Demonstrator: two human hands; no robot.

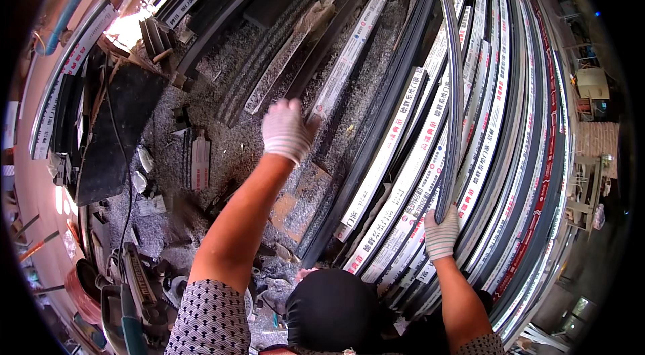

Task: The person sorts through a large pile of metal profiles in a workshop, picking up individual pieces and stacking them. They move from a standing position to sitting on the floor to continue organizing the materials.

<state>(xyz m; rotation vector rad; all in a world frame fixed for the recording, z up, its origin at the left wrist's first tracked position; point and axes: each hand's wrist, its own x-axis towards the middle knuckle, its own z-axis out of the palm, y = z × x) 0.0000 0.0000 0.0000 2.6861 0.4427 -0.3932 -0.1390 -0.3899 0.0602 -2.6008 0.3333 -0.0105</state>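
Note:
My left hand (289,130), in a striped white knitted glove, reaches forward with its thumb apart from the fingers. It is beside the near end of a long profile bar (353,49) with white printed film. Whether it touches that bar I cannot tell. My right hand (441,231), gloved alike, is closed around the near end of a slim dark grey metal profile (451,106). This profile runs away from me, above a row of film-wrapped profile bars (430,126). A dark brown bar (312,69) lies just ahead of my left hand.
Grey shavings (228,86) cover the floor around short offcuts (200,163). A black panel (117,130) with a cable (121,153) across it leans at left. Tools with teal handles (132,325) lie lower left. A rounded black shape (332,311) is at the bottom centre.

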